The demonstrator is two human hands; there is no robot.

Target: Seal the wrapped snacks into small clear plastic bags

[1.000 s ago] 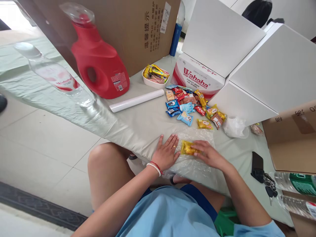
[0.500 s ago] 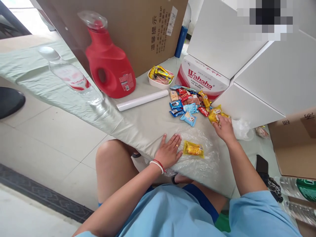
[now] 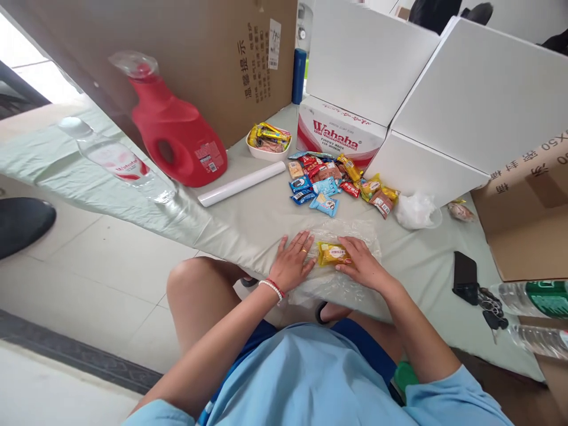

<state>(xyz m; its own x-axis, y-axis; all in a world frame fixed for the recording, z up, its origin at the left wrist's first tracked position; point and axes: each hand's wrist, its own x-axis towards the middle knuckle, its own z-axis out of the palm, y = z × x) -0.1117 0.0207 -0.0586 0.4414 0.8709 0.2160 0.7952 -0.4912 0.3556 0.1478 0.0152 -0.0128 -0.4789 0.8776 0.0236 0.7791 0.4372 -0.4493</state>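
Note:
My left hand (image 3: 291, 262) lies flat with its fingers spread, pressing the left side of a sheet of clear plastic film (image 3: 359, 290) on the cloth. A yellow wrapped snack packet (image 3: 331, 253) lies on the film between my hands. My right hand (image 3: 364, 265) grips its right end, thumb on the near side and fingers on the far side. Whether another packet is underneath cannot be seen. Beyond the film is a loose pile of snack packets (image 3: 326, 186) in blue, red, brown and yellow wrappers.
A white roll (image 3: 242, 183) lies left of the pile, near a red jug (image 3: 177, 130) and a water bottle (image 3: 118, 160). Behind stand a filled white bowl (image 3: 268, 155), a Wahaha carton (image 3: 341, 136) and white boxes (image 3: 435, 154). A crumpled white bag (image 3: 416, 211) and black phone (image 3: 465, 277) sit right.
My right hand has come back from the yellow packets at the pile's right end to the film and the packet there. My left hand has stayed flat on the film.

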